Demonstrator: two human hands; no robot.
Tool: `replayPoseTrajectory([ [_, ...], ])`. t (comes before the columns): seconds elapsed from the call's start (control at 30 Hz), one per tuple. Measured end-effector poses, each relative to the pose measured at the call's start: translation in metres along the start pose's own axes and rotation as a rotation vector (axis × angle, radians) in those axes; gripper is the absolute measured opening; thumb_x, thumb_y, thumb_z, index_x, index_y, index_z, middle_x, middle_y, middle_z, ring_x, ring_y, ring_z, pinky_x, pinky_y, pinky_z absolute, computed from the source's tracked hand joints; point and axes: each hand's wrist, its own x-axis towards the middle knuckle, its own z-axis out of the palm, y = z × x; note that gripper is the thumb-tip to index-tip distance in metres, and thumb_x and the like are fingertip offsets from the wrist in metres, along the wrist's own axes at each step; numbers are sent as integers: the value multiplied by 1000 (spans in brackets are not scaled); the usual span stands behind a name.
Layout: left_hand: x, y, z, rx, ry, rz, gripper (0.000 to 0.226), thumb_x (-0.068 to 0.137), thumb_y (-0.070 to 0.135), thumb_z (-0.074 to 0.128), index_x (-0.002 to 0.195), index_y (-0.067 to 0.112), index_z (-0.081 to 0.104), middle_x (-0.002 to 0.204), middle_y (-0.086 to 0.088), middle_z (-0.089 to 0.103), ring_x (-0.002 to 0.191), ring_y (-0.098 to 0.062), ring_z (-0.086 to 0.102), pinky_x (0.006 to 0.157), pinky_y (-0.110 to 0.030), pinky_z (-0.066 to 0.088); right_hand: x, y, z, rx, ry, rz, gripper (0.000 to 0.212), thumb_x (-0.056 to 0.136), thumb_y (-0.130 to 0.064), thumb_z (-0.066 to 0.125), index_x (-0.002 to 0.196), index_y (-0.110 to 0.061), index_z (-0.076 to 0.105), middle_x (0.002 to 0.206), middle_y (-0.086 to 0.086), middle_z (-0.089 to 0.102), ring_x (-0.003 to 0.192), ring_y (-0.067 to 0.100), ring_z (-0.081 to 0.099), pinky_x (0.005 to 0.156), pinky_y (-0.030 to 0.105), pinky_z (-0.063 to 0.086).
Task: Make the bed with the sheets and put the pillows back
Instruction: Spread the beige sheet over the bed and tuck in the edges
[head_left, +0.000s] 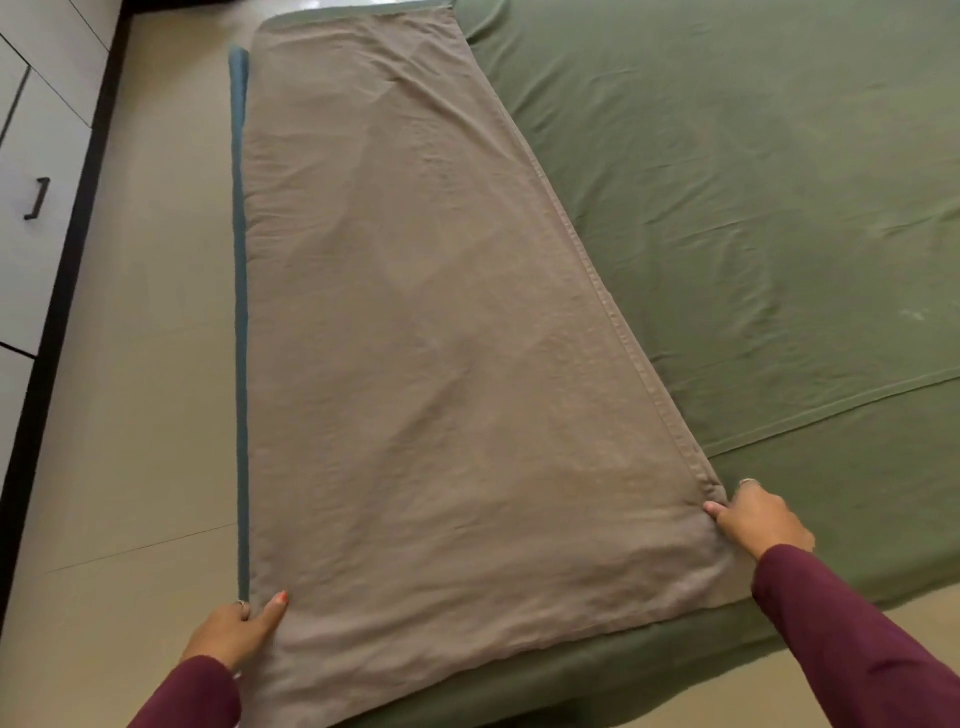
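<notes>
A folded taupe sheet (415, 338) lies as a long strip along the left side of the bed, over the green fitted sheet (753, 208). My left hand (236, 631) grips the strip's near left corner at the bed's edge, thumb on top of the cloth. My right hand (758, 517) pinches the near right corner, where the hemmed edge ends. Both arms wear maroon sleeves. No pillows are in view.
A blue-grey band of the bed's side (240, 312) runs along the left edge. Beige tiled floor (150, 338) lies left of the bed, with white cabinets and a dark handle (36, 199) at the far left.
</notes>
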Motion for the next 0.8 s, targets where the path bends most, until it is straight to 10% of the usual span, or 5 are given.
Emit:
replayPoseTrajectory([
  [0.33,11,20,-10,-99,3,155,50,76,45,74,104,5,61,102,-11,63,95,-30,61,77,-32,46,-20,-103,26,-262,367,-405,57,94,-46,45,138,-11,43,142,14,41,130,32,42,106,50,31],
  [0.5,-5,-10,1,-130,-96,187,39,76,36,77,97,12,54,92,-2,58,82,-21,56,72,-29,44,-63,-195,94,-265,256,-854,76,89,-62,19,147,-17,36,157,9,26,144,24,26,116,47,9],
  [0.67,-14,-63,13,-258,-253,196,20,80,28,74,90,17,60,87,4,69,87,-18,66,80,-31,52,-176,-232,189,-218,177,-1248,68,95,-57,31,150,-18,31,157,4,24,145,17,23,117,42,13],
  [0.8,-20,-86,12,-435,-412,109,12,87,14,65,95,5,64,71,-10,72,54,-22,65,49,-25,52,-239,-207,217,-353,57,-1499,70,98,-57,27,154,-19,12,161,4,7,149,16,5,118,42,5],
])
